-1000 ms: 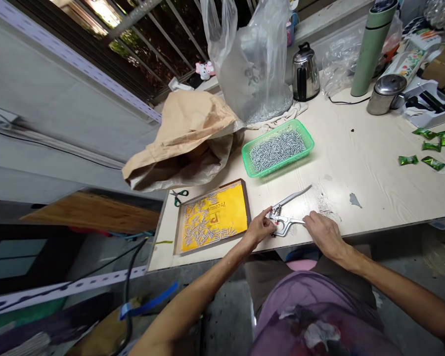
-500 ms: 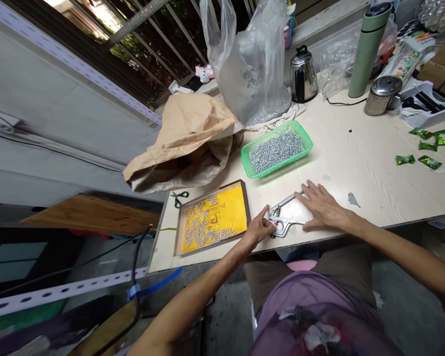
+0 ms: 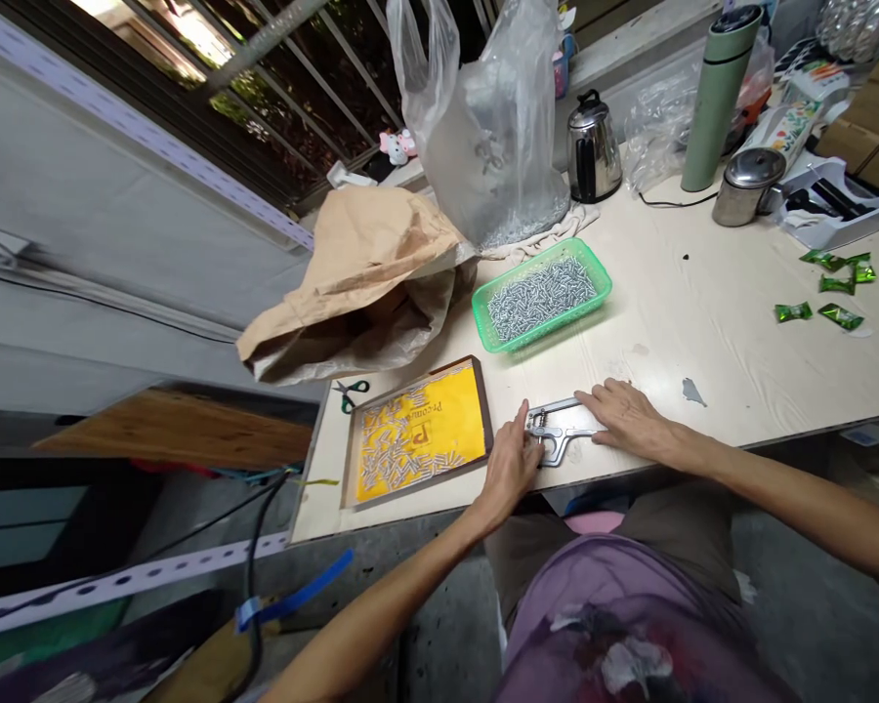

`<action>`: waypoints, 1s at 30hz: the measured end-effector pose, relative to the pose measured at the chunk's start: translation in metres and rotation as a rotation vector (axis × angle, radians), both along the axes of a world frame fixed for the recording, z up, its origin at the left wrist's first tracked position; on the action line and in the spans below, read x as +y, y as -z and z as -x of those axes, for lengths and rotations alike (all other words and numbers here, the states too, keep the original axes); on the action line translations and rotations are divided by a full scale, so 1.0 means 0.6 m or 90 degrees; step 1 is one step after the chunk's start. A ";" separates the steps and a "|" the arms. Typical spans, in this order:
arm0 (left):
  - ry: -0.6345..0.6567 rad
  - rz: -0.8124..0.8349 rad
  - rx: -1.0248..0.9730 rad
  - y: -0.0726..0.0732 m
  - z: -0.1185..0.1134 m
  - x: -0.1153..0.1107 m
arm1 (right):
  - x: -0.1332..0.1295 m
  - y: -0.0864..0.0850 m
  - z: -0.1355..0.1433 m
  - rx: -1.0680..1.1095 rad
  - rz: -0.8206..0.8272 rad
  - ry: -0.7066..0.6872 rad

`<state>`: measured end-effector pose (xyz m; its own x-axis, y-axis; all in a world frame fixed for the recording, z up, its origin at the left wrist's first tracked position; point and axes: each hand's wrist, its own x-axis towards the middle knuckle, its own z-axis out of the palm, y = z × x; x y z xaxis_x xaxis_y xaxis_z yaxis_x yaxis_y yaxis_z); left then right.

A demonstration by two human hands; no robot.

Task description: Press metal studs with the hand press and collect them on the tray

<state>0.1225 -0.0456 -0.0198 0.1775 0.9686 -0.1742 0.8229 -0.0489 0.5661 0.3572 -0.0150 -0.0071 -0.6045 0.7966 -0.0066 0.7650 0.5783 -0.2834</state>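
Note:
A silver hand tool with two handles and a coil spring lies flat on the table near its front edge. My left hand is closed at the tool's head end, thumb and index finger on either side of it; anything small between the fingertips is hidden. My right hand is wrapped over the handle ends, fingers on the upper handle and thumb at the lower one. Left of the hands is a shallow tray with a yellow bottom, with many small metal pins scattered in it.
Behind the tool stands a green plastic basket full of small metal pieces. Scissors lie by the tray's corner. A brown paper bag, plastic bag, kettle, green flask and green-wrapped sweets are farther back.
My right hand has closed in on the handles, and the upper handle has swung down towards the lower one. My left hand has shifted slightly around the tool's head.

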 end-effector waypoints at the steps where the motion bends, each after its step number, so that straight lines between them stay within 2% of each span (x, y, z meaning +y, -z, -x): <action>1: 0.053 -0.064 0.034 -0.004 -0.008 -0.003 | -0.003 0.000 0.001 0.003 0.000 0.002; 3: 0.169 -0.141 0.083 -0.011 -0.029 -0.001 | -0.008 0.002 0.002 0.005 -0.003 0.011; 5: 0.272 -0.167 0.108 -0.012 -0.050 0.013 | -0.011 0.006 0.002 0.012 -0.016 0.019; 7: 0.349 -0.165 0.116 -0.010 -0.067 0.034 | -0.014 0.011 0.000 0.028 -0.030 0.020; 10: 0.422 -0.132 0.123 -0.007 -0.078 0.061 | -0.018 0.015 -0.007 0.017 -0.029 0.050; 13: 0.445 -0.101 0.156 -0.009 -0.083 0.077 | -0.020 0.011 -0.011 -0.026 -0.034 0.079; 20: 0.480 -0.070 0.137 -0.018 -0.096 0.090 | -0.011 0.000 -0.007 -0.043 -0.039 0.060; 25: 0.439 -0.061 0.122 -0.008 -0.099 0.092 | 0.005 -0.001 -0.006 -0.052 0.011 0.010; 30: 0.420 -0.053 0.095 -0.003 -0.103 0.100 | 0.010 -0.003 -0.002 -0.068 0.052 0.025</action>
<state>0.1844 0.0143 -0.0181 0.7159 0.6765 -0.1726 0.6744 -0.6061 0.4217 0.3585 -0.0090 -0.0055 -0.5657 0.8136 -0.1345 0.8146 0.5260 -0.2445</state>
